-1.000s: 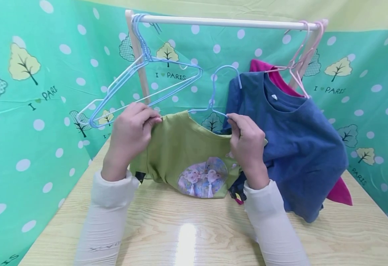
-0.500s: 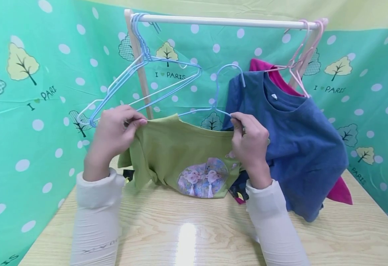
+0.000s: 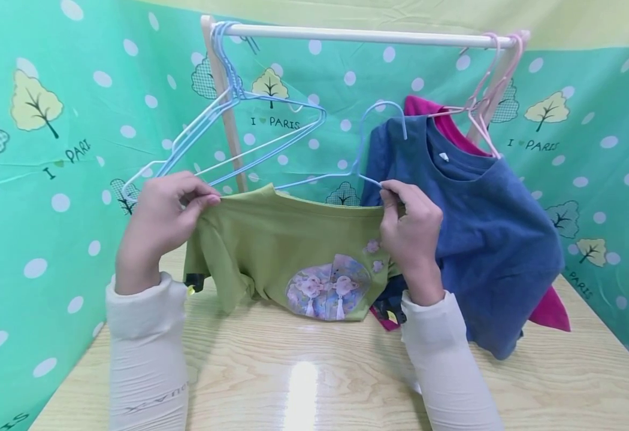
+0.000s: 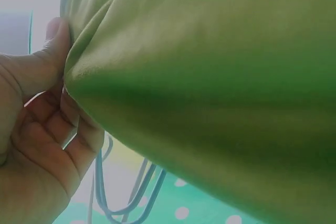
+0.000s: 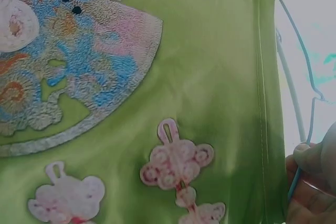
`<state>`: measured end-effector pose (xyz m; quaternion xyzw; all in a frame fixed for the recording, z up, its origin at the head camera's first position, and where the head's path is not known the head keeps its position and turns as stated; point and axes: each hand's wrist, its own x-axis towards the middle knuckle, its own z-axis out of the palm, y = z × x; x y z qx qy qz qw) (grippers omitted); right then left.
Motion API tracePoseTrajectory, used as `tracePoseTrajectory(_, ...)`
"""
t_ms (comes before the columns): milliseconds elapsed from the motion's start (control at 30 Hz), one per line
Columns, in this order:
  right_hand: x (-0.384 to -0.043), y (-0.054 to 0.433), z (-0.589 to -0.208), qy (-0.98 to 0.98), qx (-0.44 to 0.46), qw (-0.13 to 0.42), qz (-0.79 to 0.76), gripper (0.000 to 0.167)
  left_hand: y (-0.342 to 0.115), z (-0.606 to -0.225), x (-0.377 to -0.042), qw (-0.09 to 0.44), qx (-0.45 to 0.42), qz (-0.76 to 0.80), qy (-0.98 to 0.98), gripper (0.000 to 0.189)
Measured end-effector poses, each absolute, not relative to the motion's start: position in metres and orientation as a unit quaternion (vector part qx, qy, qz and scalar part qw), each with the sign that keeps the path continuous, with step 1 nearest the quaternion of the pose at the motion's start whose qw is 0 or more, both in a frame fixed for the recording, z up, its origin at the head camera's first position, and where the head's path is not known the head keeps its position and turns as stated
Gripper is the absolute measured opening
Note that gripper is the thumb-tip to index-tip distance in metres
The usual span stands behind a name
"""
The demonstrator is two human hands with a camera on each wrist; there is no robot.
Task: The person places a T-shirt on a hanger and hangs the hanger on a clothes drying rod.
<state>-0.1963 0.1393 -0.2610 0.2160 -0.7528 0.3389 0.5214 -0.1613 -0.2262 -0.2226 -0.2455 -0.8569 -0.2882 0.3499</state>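
A green T-shirt point(image 3: 293, 236) with a floral patch point(image 3: 327, 287) on its front is stretched between both hands, its lower part on the table. My left hand point(image 3: 158, 224) pinches its left shoulder; the left wrist view has thumb and fingers bunching the green cloth point(image 4: 173, 40). My right hand point(image 3: 414, 230) pinches one arm of a light-blue wire hanger point(image 3: 359, 146) beside the neckline. In the right wrist view the thumb point(image 5: 303, 153) presses on the hanger wire point(image 5: 311, 124). The hanger's hook points up above the collar, and its lower part is hidden inside the shirt.
A rack with a white bar point(image 3: 368, 35) stands behind. Several blue and white hangers point(image 3: 233, 96) hang at its left end. At the right, a navy T-shirt point(image 3: 498, 227) and a magenta garment point(image 3: 552, 311) hang on pink hangers point(image 3: 487, 90), close to my right hand.
My left hand has moved left and slightly down, pulling the green shoulder outward and the neckline straighter. The right hand and the hanger have shifted a little right.
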Motion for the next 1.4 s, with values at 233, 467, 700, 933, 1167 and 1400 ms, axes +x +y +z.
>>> tracePoseTrajectory(233, -0.195, 0.138, -0.260, -0.754, 0.216, 0.522, 0.334, 0.013, -0.229, -0.223, -0.160, 0.340, -0.234, -0.268, -0.870, 0.006)
tracePoseTrajectory(467, -0.193, 0.135, -0.261, -0.766, 0.209, 0.515, 0.322, 0.015, -0.213, -0.220, -0.158, 0.317, -0.230, -0.234, -0.890, 0.005)
tracePoseTrajectory(700, -0.193, 0.129, -0.261, -0.769, 0.219, 0.508, 0.320, 0.016, -0.178, -0.222, -0.160, 0.344, -0.258, -0.240, -0.870, 0.018)
tracePoseTrajectory(933, -0.194, 0.126, -0.262, -0.769, 0.225, 0.507, 0.318, 0.016, -0.154, -0.229, -0.169, 0.367, -0.256, -0.220, -0.866, 0.016)
tracePoseTrajectory(1167, -0.194, 0.126, -0.263, -0.772, 0.235, 0.493, 0.324, 0.013, -0.148, -0.232, -0.169, 0.402, -0.233, -0.209, -0.861, 0.008)
tracePoseTrajectory(1400, -0.193, 0.124, -0.263, -0.759, 0.232, 0.507, 0.337, 0.018, -0.147, -0.232, -0.168, 0.416, -0.207, -0.207, -0.861, 0.005)
